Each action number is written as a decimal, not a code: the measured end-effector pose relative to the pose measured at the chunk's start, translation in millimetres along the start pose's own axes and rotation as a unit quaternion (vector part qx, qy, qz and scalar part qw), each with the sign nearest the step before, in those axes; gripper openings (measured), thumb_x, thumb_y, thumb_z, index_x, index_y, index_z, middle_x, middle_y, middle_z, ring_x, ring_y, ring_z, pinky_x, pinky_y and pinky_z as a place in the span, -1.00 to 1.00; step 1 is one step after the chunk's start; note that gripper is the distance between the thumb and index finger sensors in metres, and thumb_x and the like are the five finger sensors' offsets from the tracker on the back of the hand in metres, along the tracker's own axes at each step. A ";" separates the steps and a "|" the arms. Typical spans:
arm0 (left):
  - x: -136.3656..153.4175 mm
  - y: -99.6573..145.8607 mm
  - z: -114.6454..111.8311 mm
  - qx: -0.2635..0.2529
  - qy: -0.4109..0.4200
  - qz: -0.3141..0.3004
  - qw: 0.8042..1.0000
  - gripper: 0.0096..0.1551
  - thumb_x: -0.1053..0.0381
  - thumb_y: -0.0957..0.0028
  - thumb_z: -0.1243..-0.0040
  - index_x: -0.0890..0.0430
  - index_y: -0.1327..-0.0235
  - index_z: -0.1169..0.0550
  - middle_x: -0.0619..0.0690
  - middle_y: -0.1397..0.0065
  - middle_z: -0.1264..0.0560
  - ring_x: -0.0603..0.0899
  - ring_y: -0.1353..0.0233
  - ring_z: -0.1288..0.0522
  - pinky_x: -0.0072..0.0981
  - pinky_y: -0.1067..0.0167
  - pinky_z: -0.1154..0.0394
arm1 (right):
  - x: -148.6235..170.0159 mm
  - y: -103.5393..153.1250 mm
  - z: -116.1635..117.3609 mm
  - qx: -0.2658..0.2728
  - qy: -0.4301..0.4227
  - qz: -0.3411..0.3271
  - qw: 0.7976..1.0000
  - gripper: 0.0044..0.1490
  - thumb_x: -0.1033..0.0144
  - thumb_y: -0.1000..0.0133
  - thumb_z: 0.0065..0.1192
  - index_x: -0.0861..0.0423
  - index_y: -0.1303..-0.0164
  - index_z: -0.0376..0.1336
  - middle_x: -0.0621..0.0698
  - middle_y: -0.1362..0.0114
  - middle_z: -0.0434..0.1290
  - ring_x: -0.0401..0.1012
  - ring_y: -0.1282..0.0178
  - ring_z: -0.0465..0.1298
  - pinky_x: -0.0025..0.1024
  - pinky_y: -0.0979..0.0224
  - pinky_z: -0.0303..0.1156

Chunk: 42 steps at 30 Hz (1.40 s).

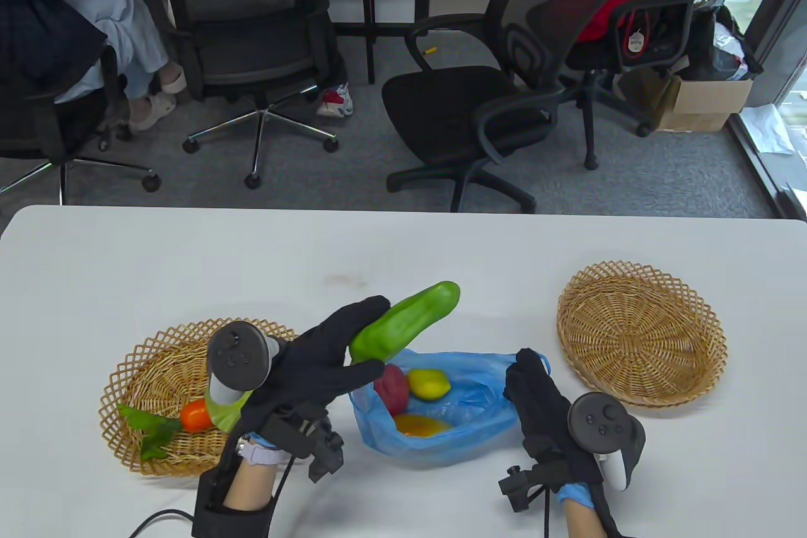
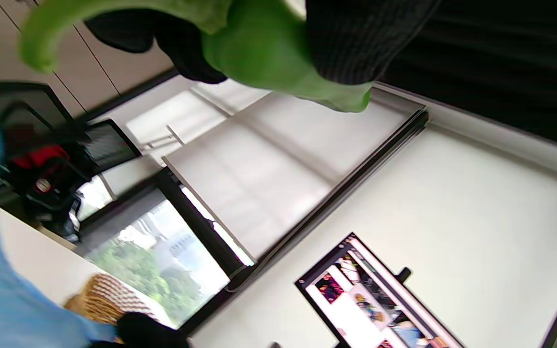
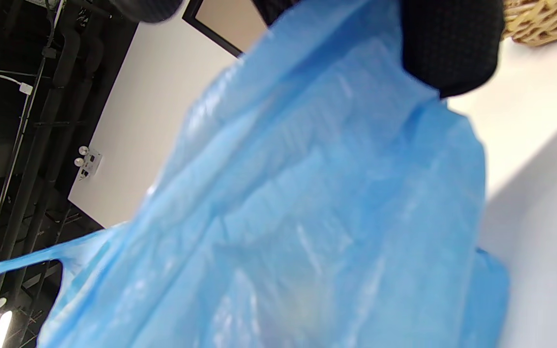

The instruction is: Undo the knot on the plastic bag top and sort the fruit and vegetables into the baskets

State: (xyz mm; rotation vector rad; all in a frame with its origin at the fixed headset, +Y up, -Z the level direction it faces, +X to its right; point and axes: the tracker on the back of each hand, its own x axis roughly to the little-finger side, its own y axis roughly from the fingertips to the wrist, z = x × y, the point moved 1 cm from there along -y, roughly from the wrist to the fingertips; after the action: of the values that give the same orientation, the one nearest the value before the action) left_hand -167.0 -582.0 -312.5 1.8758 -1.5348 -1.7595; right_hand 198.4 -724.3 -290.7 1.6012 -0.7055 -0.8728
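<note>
My left hand (image 1: 359,342) holds a long green pepper (image 1: 406,320) lifted above the open blue plastic bag (image 1: 479,418); the left wrist view shows the pepper (image 2: 269,53) between my gloved fingers (image 2: 356,43). Inside the bag lie a dark red fruit (image 1: 392,388), a yellow lemon (image 1: 429,383) and an orange-yellow fruit (image 1: 421,424). My right hand (image 1: 526,374) pinches the bag's right rim, and the bag (image 3: 307,217) fills the right wrist view. The left basket (image 1: 135,368) holds an orange carrot with green leaves (image 1: 192,415) and a pale green vegetable (image 1: 224,413).
An empty wicker basket (image 1: 642,331) sits at the right of the white table (image 1: 403,248). Beyond the far edge stand office chairs (image 1: 479,96), and a seated person's legs (image 1: 135,58) show at the back left.
</note>
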 end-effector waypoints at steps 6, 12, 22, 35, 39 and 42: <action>20.7 38.1 39.2 -0.017 -0.128 0.095 0.987 -0.09 -0.08 -0.10 -0.30 0.20 -0.68 -0.26 0.20 -0.60 -0.34 0.25 -0.48 -0.48 0.27 -0.48 -0.38 | 0.0 0.0 0.0 0.000 0.000 0.000 1.000 -0.07 0.04 -0.33 -0.20 0.50 -0.63 -0.07 0.52 -0.45 0.30 0.22 -0.26 0.48 0.22 -0.29 0.39; 54.8 79.9 56.2 0.002 -0.202 0.198 0.959 -0.09 -0.07 -0.10 -0.30 0.20 -0.68 -0.26 0.20 -0.61 -0.34 0.26 -0.48 -0.47 0.28 -0.49 -0.36 | 0.4 0.2 -0.1 -0.001 0.006 0.003 1.000 -0.07 0.04 -0.33 -0.20 0.50 -0.63 -0.07 0.52 -0.45 0.30 0.22 -0.26 0.48 0.22 -0.29 0.39; 100.6 122.6 47.5 0.067 -0.223 0.287 0.929 -0.09 -0.06 -0.09 -0.32 0.19 -0.67 -0.26 0.19 -0.61 -0.33 0.27 -0.49 -0.45 0.30 -0.50 -0.34 | 1.2 0.0 1.7 -0.002 0.014 0.007 1.000 -0.07 0.04 -0.33 -0.20 0.51 -0.63 -0.07 0.52 -0.45 0.30 0.23 -0.26 0.48 0.23 -0.29 0.39; 111.6 131.8 26.8 0.169 -0.299 0.336 0.877 -0.09 -0.04 -0.08 -0.33 0.16 -0.67 -0.24 0.17 -0.62 -0.30 0.26 -0.52 -0.43 0.32 -0.51 -0.31 | -0.4 0.0 5.7 -0.005 0.031 0.005 0.999 -0.08 0.04 -0.33 -0.20 0.50 -0.63 -0.07 0.52 -0.45 0.30 0.23 -0.26 0.48 0.23 -0.29 0.39; 117.5 141.4 30.0 0.203 -0.309 0.391 0.843 -0.10 -0.02 -0.10 -0.33 0.13 -0.68 -0.23 0.14 -0.64 -0.29 0.26 -0.54 -0.40 0.36 -0.53 -0.27 | -0.7 -0.1 6.7 -0.007 0.033 0.004 0.999 -0.08 0.04 -0.33 -0.20 0.50 -0.63 -0.07 0.52 -0.45 0.30 0.23 -0.26 0.48 0.23 -0.29 0.39; 121.2 141.4 27.9 0.211 -0.313 0.405 0.833 -0.10 -0.02 -0.10 -0.33 0.11 -0.68 -0.23 0.12 -0.65 -0.28 0.24 -0.55 -0.39 0.37 -0.53 -0.26 | -0.6 -0.1 7.3 -0.008 0.034 0.004 0.999 -0.08 0.05 -0.33 -0.20 0.50 -0.63 -0.07 0.52 -0.45 0.30 0.23 -0.26 0.48 0.23 -0.29 0.39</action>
State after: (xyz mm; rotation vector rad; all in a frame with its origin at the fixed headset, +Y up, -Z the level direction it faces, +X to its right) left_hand -293.0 -721.6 -302.9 0.4559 -2.5801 -1.7083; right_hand 191.9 -727.7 -291.4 1.6057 -0.6556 -0.8119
